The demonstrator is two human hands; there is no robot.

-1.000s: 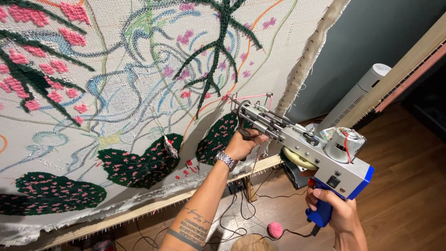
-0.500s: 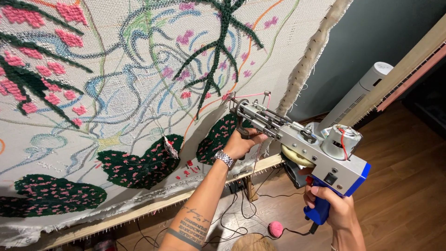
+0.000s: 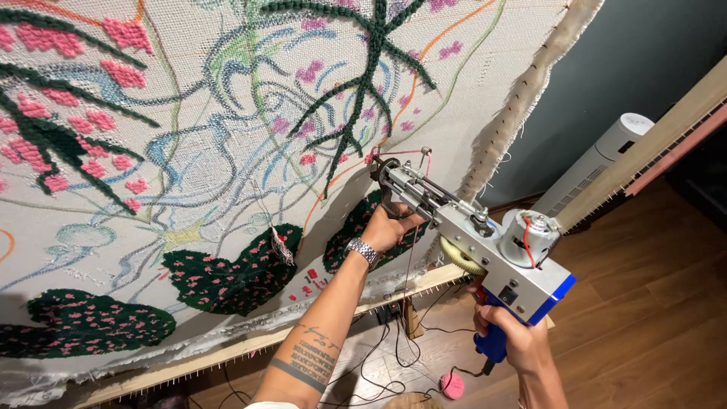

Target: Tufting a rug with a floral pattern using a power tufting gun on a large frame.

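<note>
The right hand [image 3: 522, 344] grips the tufting gun [image 3: 473, 238] by its blue handle; the left hand [image 3: 390, 227] clasps its front grip. If the needle tilts against the stretched cloth [image 3: 227, 151], it could tear the weave, and the pink yarn [image 3: 401, 154] might snag.

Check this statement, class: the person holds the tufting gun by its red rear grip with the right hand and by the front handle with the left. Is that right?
Not quite. The head view shows the rear grip is blue, not red. The right hand holds it, and the left hand holds the front handle of the tufting gun, as stated.
</note>
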